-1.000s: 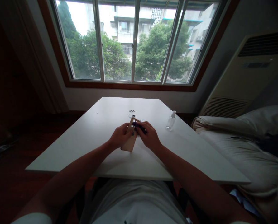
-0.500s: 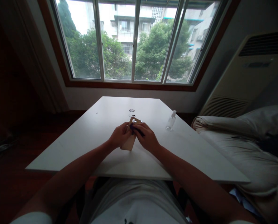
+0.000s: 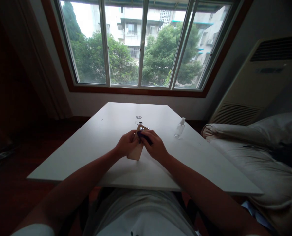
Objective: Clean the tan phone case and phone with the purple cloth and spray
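Observation:
A tan phone (image 3: 136, 151) lies back-up and tilted over the white table (image 3: 92, 144), its camera end pointing away from me. My left hand (image 3: 125, 144) grips its left edge. My right hand (image 3: 154, 144) holds a small dark purple cloth (image 3: 145, 138) pressed against the phone's upper part near the camera. The two hands meet over the middle of the phone, so that part is hidden.
A small clear spray bottle (image 3: 179, 128) stands to the right of my hands. A small round item (image 3: 138, 117) lies farther back on the table. A white cushioned seat (image 3: 254, 157) borders the table's right side, under a floor air conditioner (image 3: 264, 75). Windows are ahead.
My right hand with the cloth has shifted slightly left across the phone's upper end. The left hand and phone stay nearly where they were.

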Demonstrator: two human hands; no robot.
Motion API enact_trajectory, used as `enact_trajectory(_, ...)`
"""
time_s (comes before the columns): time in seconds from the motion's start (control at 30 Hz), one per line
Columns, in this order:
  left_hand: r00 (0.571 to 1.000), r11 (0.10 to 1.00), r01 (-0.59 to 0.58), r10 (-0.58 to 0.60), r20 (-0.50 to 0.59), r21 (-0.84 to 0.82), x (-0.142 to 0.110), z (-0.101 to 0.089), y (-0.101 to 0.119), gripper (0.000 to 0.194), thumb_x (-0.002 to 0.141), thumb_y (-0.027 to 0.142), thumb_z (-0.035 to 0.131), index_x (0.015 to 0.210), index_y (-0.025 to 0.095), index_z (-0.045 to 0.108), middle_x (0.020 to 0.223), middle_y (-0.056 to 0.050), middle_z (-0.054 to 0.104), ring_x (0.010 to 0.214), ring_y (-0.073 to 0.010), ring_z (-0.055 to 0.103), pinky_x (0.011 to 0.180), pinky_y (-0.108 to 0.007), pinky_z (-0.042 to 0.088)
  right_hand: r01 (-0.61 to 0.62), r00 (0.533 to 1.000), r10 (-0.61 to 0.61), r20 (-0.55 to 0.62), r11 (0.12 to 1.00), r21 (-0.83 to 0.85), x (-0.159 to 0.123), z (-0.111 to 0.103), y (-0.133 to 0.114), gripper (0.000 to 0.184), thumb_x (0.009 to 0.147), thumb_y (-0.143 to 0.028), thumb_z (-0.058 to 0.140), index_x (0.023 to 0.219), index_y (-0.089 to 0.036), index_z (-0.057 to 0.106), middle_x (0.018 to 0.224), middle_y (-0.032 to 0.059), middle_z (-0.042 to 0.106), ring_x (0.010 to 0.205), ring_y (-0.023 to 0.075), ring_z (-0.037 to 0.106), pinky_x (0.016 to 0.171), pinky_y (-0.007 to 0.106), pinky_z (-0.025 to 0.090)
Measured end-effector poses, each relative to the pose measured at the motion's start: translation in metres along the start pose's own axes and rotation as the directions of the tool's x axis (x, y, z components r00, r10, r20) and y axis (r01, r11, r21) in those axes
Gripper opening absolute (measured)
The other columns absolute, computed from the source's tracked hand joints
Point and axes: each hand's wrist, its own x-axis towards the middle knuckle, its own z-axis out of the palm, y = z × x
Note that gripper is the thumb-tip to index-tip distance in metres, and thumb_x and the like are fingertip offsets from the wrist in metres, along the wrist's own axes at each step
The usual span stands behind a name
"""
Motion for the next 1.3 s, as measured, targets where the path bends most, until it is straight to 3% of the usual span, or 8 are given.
enact_trajectory(0.1,1.0,1.0,-0.001,0.001,-0.006,0.0,0.0,0.0,0.001,0.034,0.088,0.028,0.061,0.12,0.017,0.063,0.102,-0.007,0.072,0.087,-0.0198,0.068,0.073,-0.028,0.054,0.019,1.0,-0.019,0.025,1.0,-0.002,0.0,0.001,-0.004,0.028,0.098,-0.026,0.054,0.124,-0.03,0.063,0.12,0.0065,0.064,0.111,0.0228,0.061,0.096,0.041,0.052)
enact_trajectory(0.27,0.999,0.999,0.015,-0.014,0.031,-0.038,-0.001,0.002,0.003,0.038,0.089,0.03,0.061,0.124,0.017,0.06,0.103,-0.008,0.073,0.089,-0.0206,0.069,0.073,-0.029,0.054,-0.133,0.978,0.126,-0.167,0.991,-0.033,0.006,-0.007,0.018,0.025,0.097,-0.031,0.055,0.119,-0.027,0.066,0.11,0.007,0.066,0.102,0.0237,0.063,0.092,0.042,0.053)
enact_trajectory(0.37,0.998,0.999,0.016,-0.014,0.062,-0.029,-0.002,0.002,0.004,0.037,0.09,0.029,0.06,0.124,0.016,0.06,0.102,-0.008,0.073,0.088,-0.0204,0.069,0.072,-0.029,0.054,-0.209,0.958,0.2,-0.207,0.978,-0.023,0.007,-0.01,0.029,0.024,0.096,-0.034,0.056,0.116,-0.024,0.067,0.107,0.007,0.067,0.1,0.024,0.064,0.09,0.042,0.053)
enact_trajectory(0.63,0.999,0.998,-0.031,0.03,0.031,0.057,0.0,0.001,0.007,0.031,0.089,0.026,0.058,0.119,0.017,0.062,0.1,-0.006,0.072,0.085,-0.0186,0.067,0.072,-0.027,0.052,-0.024,0.999,0.026,-0.044,0.999,0.033,0.001,0.0,0.002,0.027,0.097,-0.027,0.057,0.123,-0.029,0.064,0.115,0.0063,0.065,0.107,0.0221,0.062,0.094,0.04,0.052)
enact_trajectory(0.73,0.999,0.996,-0.032,0.031,0.01,0.083,0.0,0.001,0.006,0.028,0.088,0.026,0.059,0.115,0.017,0.063,0.098,-0.006,0.072,0.085,-0.0188,0.066,0.071,-0.027,0.052,-0.009,1.0,0.009,-0.01,1.0,0.029,0.002,0.001,-0.001,0.028,0.097,-0.027,0.056,0.124,-0.03,0.064,0.116,0.0063,0.065,0.108,0.0225,0.062,0.095,0.04,0.052)
enact_trajectory(0.97,0.999,0.996,-0.008,0.005,0.033,0.094,-0.001,-0.001,0.003,0.036,0.089,0.027,0.058,0.123,0.018,0.062,0.101,-0.006,0.072,0.085,-0.0192,0.067,0.072,-0.028,0.052,-0.222,0.964,0.223,-0.147,0.975,0.025,0.005,-0.003,0.035,0.026,0.094,-0.036,0.058,0.115,-0.024,0.069,0.105,0.0068,0.069,0.095,0.0233,0.065,0.084,0.04,0.054)
enact_trajectory(1.07,0.999,0.994,-0.001,-0.003,0.034,0.109,0.0,-0.001,0.002,0.037,0.089,0.026,0.058,0.124,0.018,0.062,0.1,-0.006,0.071,0.081,-0.0187,0.067,0.069,-0.027,0.052,-0.265,0.953,0.27,-0.139,0.963,0.052,0.003,-0.001,0.039,0.028,0.093,-0.038,0.059,0.113,-0.022,0.069,0.106,0.0072,0.07,0.093,0.0235,0.065,0.08,0.039,0.055)
enact_trajectory(1.3,0.998,0.991,-0.06,0.058,0.028,0.118,0.002,-0.002,0.005,0.039,0.084,0.015,0.055,0.122,0.017,0.062,0.106,-0.006,0.07,0.088,-0.0186,0.066,0.076,-0.028,0.053,-0.057,0.998,0.056,0.02,0.995,0.076,0.0,0.004,0.007,0.025,0.094,-0.028,0.058,0.119,-0.027,0.065,0.114,0.0056,0.067,0.104,0.0219,0.063,0.092,0.039,0.051)
